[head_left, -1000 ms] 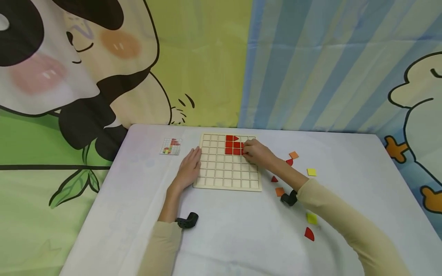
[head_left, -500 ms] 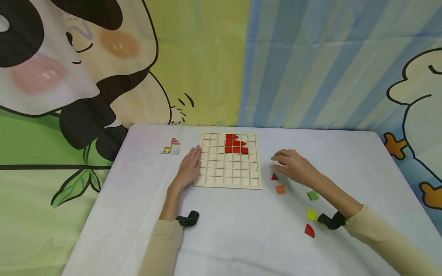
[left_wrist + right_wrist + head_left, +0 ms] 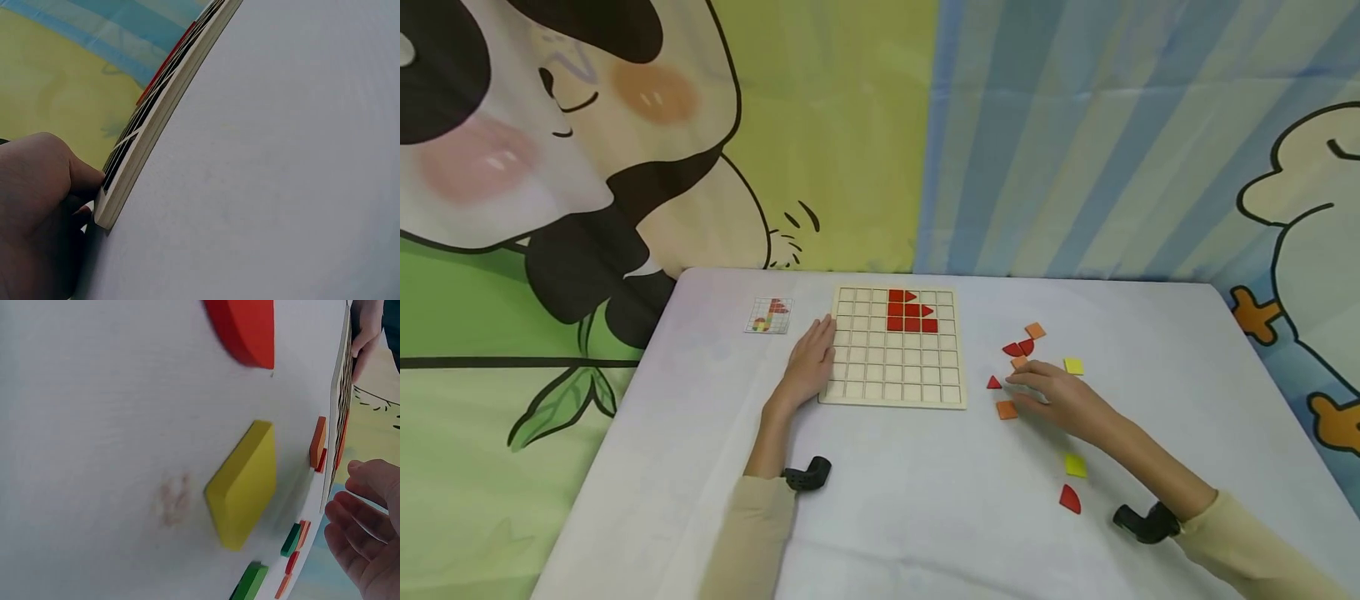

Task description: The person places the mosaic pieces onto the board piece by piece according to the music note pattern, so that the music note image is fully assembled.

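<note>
My left hand [image 3: 811, 357] rests along the left edge of a square wooden grid board [image 3: 887, 367], fingers extended; in the left wrist view the thumb lies at the board's corner. Red square and triangular tiles [image 3: 912, 311] sit in cells of its upper part. To the right of the board, my right hand [image 3: 1063, 398] hovers low over loose tiles, fingers loosely bent and holding nothing. By its fingertips are a small red triangle [image 3: 993, 382], an orange square [image 3: 1007, 409] and a partly covered orange tile [image 3: 1019, 362]. Green tiles [image 3: 251, 581] appear only in the right wrist view.
A small pattern card [image 3: 768, 316] lies left of the board. Two red rounded tiles [image 3: 1018, 347] and an orange square [image 3: 1035, 331] lie farther back. Yellow squares [image 3: 1076, 465] and a red quarter-circle tile [image 3: 1070, 498] are on the right. A cartoon-printed cloth [image 3: 835, 133] hangs behind the table.
My right hand has left the board's upper right and moved right, then slightly nearer, over the loose tiles. Red tiles it had covered now show. My left hand stays at the board.
</note>
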`<action>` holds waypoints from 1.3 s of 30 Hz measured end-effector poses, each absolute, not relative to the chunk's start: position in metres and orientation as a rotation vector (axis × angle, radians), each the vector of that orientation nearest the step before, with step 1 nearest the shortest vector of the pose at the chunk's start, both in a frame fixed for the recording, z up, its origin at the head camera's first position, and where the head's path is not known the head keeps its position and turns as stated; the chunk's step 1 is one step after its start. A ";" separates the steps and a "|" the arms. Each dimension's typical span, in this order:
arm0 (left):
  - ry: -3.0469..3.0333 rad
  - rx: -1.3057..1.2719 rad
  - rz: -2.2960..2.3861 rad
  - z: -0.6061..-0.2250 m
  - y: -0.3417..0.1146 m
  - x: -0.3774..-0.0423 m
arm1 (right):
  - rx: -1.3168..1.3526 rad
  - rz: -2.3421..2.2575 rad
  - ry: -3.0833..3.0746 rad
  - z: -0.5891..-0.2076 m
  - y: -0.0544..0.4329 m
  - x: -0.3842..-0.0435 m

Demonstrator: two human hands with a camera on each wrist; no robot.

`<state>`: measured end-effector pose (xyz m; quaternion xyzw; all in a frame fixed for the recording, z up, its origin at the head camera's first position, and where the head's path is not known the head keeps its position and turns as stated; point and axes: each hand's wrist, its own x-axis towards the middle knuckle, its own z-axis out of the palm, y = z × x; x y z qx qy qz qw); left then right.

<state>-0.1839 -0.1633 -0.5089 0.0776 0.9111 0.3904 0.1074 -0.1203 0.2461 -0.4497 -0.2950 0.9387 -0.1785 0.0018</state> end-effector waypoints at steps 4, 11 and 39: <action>2.675 0.221 1.163 -0.508 -0.163 -0.183 | -1.019 -0.570 2.923 -0.452 0.240 -0.126; 2.681 0.224 1.155 -0.509 -0.163 -0.183 | -1.002 -0.553 2.807 -0.455 0.227 -0.147; 2.681 0.216 1.167 -0.507 -0.162 -0.182 | -1.097 -0.684 2.774 -0.453 0.182 -0.238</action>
